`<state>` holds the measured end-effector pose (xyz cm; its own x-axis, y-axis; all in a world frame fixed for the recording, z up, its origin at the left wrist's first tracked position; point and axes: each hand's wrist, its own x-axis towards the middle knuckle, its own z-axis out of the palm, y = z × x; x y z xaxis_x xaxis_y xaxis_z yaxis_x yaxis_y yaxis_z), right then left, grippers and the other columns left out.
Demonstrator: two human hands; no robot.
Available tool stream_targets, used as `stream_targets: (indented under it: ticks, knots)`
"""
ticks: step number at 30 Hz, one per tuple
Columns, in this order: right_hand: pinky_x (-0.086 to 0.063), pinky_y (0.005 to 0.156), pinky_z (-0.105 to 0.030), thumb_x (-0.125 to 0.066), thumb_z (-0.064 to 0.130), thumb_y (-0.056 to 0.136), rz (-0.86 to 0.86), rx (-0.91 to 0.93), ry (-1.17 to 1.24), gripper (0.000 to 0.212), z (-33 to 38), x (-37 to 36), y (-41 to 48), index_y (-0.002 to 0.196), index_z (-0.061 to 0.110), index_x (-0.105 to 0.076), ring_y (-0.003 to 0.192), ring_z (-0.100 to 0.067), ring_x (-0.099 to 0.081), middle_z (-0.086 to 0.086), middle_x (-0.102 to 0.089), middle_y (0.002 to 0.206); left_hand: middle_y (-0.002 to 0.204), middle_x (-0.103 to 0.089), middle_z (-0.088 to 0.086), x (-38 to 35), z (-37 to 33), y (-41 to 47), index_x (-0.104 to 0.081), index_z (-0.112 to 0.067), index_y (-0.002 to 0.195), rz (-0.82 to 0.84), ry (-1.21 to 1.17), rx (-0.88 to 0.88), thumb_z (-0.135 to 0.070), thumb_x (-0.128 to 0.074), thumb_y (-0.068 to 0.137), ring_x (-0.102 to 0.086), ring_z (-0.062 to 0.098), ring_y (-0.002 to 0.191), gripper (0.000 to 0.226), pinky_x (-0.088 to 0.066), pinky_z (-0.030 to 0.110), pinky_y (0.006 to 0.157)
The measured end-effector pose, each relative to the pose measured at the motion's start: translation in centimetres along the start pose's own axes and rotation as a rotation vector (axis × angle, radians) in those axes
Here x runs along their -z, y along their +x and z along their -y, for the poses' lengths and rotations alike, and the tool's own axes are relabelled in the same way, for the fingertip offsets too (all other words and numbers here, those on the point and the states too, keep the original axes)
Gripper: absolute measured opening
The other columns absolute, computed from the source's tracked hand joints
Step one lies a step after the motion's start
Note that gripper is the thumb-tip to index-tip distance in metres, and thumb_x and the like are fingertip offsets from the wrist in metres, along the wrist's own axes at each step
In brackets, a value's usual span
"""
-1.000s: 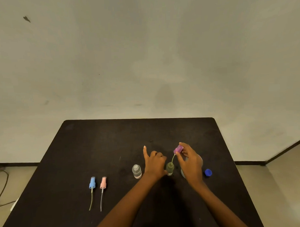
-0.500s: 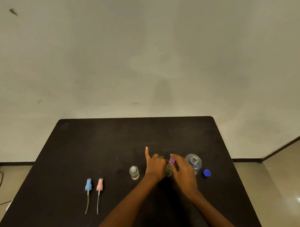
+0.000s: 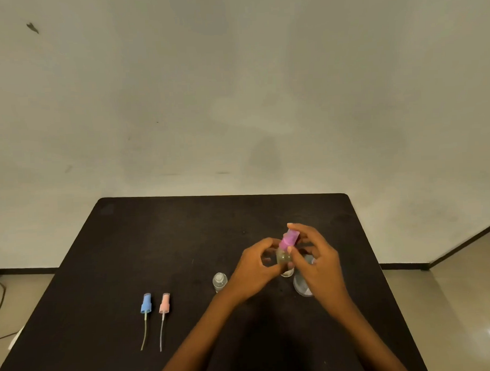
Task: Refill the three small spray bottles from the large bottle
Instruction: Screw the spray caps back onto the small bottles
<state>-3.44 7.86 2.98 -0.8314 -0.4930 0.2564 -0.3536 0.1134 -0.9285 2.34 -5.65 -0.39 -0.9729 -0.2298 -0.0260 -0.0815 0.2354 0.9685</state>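
Black surface [image 3: 184, 229] carries the blue sprayer [image 3: 146, 303] and pink sprayer [image 3: 164, 304] side by side at our left, with an uncapped bottle [image 3: 220, 280] near the left hand [image 3: 253, 269]. A second ago the green bottle [image 3: 284, 258] stood on the surface, its purple head [image 3: 288, 239] raised; now we hold it lifted, head seated. We judge it filled and being closed, with two sprayers still to fit. Left fingers [image 3: 268, 241] curl round the green bottle; the right hand [image 3: 320, 266] pinches the head. Behind it stands the large bottle [image 3: 300, 287], partly hidden.

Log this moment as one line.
step: purple cap onto small bottle; left hand: holds bottle; right hand: pinches cap; loose: blue cap, pink cap
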Motion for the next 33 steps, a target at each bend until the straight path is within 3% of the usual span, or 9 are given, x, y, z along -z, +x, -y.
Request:
stream_targets:
  ticks: [3, 7, 9, 13, 19, 23, 25, 29, 33]
  knots:
    - [-0.047, 0.077, -0.009, -0.071, 0.017, 0.074, 0.042, 0.089, 0.046, 0.04, 2.3, 0.3, 0.4, 0.105, 0.037, -0.054, 0.095, 0.002, -0.061, 0.02, -0.062, 0.101, 0.106, -0.064, 0.0, 0.3, -2.2, -1.6, -0.056, -0.019, 0.108, 0.061, -0.079, -0.014, -0.034, -0.067, 0.081, -0.062, 0.016, 0.102, 0.033, -0.052, 0.038, 0.093]
    - [-0.046, 0.068, -0.005, -0.064, -0.002, 0.079, 0.029, 0.105, 0.075, 0.046, 4.3, 1.5, -0.1, 0.1, 0.038, -0.052, 0.09, 0.009, -0.061, 0.038, -0.061, 0.092, 0.107, -0.063, -0.002, 0.4, -4.6, -3.3, -0.056, -0.018, 0.116, 0.01, -0.109, -0.094, -0.022, -0.063, 0.085, -0.061, 0.013, 0.102, 0.032, -0.05, 0.027, 0.092]
    - [-0.045, 0.067, -0.003, -0.064, 0.008, 0.078, 0.054, 0.102, 0.085, 0.037, 5.4, 1.6, 0.1, 0.098, 0.037, -0.052, 0.087, 0.013, -0.059, 0.043, -0.059, 0.089, 0.11, -0.063, -0.003, 0.4, -5.3, -3.7, -0.056, -0.019, 0.119, -0.02, -0.109, -0.108, -0.023, -0.064, 0.085, -0.06, 0.013, 0.105, 0.035, -0.05, 0.026, 0.093]
    - [-0.045, 0.08, -0.007, -0.061, 0.004, 0.082, 0.105, 0.084, 0.125, 0.037, 6.4, 2.2, -0.3, 0.103, 0.034, -0.056, 0.094, 0.008, -0.058, 0.038, -0.06, 0.092, 0.112, -0.062, -0.01, 0.0, -6.5, -4.7, -0.05, -0.029, 0.121, -0.087, -0.131, -0.147, -0.026, -0.064, 0.084, -0.06, 0.008, 0.106, 0.039, -0.049, 0.019, 0.09]
    - [-0.046, 0.078, -0.007, -0.065, 0.003, 0.081, 0.058, 0.144, 0.084, 0.039, 7.2, 2.0, -0.5, 0.101, 0.036, -0.055, 0.093, 0.008, -0.058, 0.022, -0.06, 0.099, 0.103, -0.062, -0.016, -0.4, -7.6, -5.1, -0.047, -0.04, 0.113, -0.141, -0.131, -0.196, -0.022, -0.064, 0.084, -0.062, 0.006, 0.097, 0.038, -0.05, 0.016, 0.082]
    - [-0.046, 0.069, -0.005, -0.07, 0.027, 0.071, 0.014, 0.167, 0.083, 0.041, 7.3, 1.7, -0.3, 0.104, 0.042, -0.051, 0.093, 0.008, -0.06, 0.034, -0.062, 0.096, 0.103, -0.063, -0.013, -0.5, -7.6, -5.1, -0.051, -0.039, 0.113, -0.143, -0.158, -0.202, -0.021, -0.064, 0.085, -0.063, 0.009, 0.098, 0.036, -0.051, 0.018, 0.081]
    - [-0.049, 0.073, -0.012, -0.073, 0.04, 0.066, 0.01, 0.15, 0.143, 0.051, 7.0, 1.7, -0.2, 0.112, 0.044, -0.052, 0.097, -0.003, -0.062, 0.028, -0.062, 0.103, 0.106, -0.064, -0.012, -0.6, -7.6, -4.9, -0.051, -0.037, 0.115, -0.142, -0.163, -0.2, -0.024, -0.064, 0.085, -0.062, 0.011, 0.102, 0.036, -0.051, 0.022, 0.086]
    - [-0.053, 0.079, -0.023, -0.074, 0.047, 0.068, 0.052, 0.104, 0.269, 0.067, 6.7, 2.0, -0.3, 0.126, 0.033, -0.045, 0.103, -0.016, -0.063, 0.011, -0.067, 0.109, 0.107, -0.065, -0.009, -0.5, -7.5, -4.7, -0.052, -0.035, 0.116, -0.154, -0.165, -0.197, -0.036, -0.065, 0.08, -0.062, 0.011, 0.103, 0.038, -0.051, 0.021, 0.088]
    - [-0.053, 0.083, -0.029, -0.071, 0.063, 0.06, 0.063, 0.082, 0.269, 0.071, 6.5, 2.0, -0.1, 0.12, 0.03, -0.05, 0.1, -0.017, -0.065, 0.014, -0.069, 0.103, 0.108, -0.064, -0.011, -0.5, -7.4, -4.8, -0.052, -0.038, 0.114, -0.158, -0.165, -0.193, -0.042, -0.062, 0.076, -0.062, 0.01, 0.103, 0.039, -0.05, 0.018, 0.086]
